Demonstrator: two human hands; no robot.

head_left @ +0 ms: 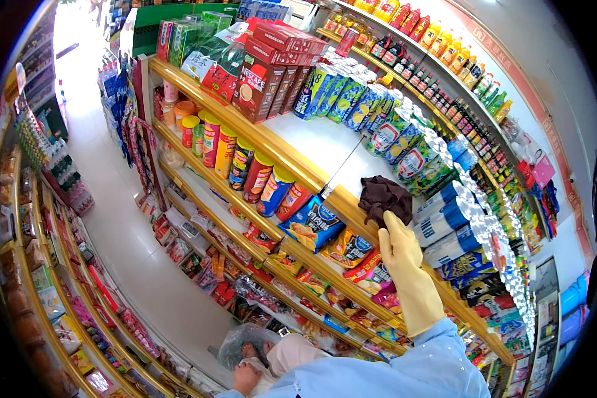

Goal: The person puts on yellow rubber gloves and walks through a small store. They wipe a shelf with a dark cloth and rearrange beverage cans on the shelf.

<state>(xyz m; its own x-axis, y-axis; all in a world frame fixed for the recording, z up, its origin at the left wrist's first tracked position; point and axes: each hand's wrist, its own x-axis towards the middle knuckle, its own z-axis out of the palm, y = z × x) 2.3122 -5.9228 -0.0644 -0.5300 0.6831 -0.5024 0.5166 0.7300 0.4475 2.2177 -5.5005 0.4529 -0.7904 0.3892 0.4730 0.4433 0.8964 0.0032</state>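
Observation:
My right hand [399, 244], in a cream rubber glove, reaches over the top shelf [359, 166]. Its fingers are closed on a crumpled dark brown cloth [386, 196] that rests on the white surface near the gold front edge. My left hand [246, 377] is bare and low by my beige trousers. Its fingers are curled, but what they hold, if anything, cannot be made out. Just beyond it is a clear plastic bag [235, 341], close to my feet.
Rows of blue and green cans [351, 99] line the back of the shelf. Red-brown boxes [262, 83] stand left, wrapped packs [448, 225] right. Chip tubes [255, 178] and snack bags [313, 222] fill the tiers below. An aisle floor [123, 225] separates another stocked rack [43, 259].

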